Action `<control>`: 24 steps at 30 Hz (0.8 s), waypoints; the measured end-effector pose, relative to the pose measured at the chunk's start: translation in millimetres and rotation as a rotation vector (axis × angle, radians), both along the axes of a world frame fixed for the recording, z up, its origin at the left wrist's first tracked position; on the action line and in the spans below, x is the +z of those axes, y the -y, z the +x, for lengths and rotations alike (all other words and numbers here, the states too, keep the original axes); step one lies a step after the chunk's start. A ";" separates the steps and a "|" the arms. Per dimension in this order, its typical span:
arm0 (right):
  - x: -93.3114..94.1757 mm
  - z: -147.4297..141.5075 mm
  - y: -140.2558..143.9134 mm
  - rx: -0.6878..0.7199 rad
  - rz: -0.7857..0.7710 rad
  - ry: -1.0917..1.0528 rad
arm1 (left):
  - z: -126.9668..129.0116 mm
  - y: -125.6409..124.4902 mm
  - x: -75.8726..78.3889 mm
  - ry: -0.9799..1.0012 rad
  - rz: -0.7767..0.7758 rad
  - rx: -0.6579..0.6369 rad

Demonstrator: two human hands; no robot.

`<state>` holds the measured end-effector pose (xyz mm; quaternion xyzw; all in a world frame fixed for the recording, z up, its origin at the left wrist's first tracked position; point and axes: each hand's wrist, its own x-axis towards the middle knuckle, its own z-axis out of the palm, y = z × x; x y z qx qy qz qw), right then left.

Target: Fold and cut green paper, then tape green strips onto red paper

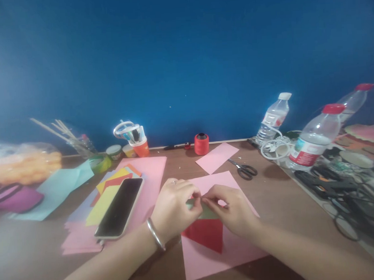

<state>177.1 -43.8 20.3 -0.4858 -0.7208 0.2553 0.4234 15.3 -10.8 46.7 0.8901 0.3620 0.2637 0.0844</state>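
Both hands, left hand [173,207] and right hand [231,211], pinch green paper [206,212] over brown table [271,194], blue wall [182,52].

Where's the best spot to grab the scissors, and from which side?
Probably by the black handle loops of the scissors, coming from the right and near side. They lie flat on the table with the loops nearest and the blades pointing away to the left, with bare table around them.
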 end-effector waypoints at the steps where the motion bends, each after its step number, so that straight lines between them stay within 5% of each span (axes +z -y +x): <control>1: -0.6 0.3 -0.1 0.001 0.005 -0.011 | -0.1 -0.4 0.5 -0.015 0.027 0.000; 7: -3.9 8.2 -4.4 -0.111 0.010 -0.117 | -8.1 -10.9 9.9 -0.095 0.105 0.059; 12: -2.5 15.7 -13.3 -0.225 -0.087 -0.415 | -27.8 -30.8 17.0 0.027 0.053 0.217; 15: -4.4 16.6 -18.6 -0.257 -0.150 -0.614 | -31.3 -35.1 17.6 0.239 -0.231 0.219; 19: -13.7 13.1 -22.6 -0.217 -0.234 -0.750 | -17.2 -26.6 10.9 0.514 -0.773 -0.041; 24: -21.4 8.6 -20.1 -0.228 -0.093 -0.530 | -3.6 -17.4 -0.5 0.529 -0.807 0.026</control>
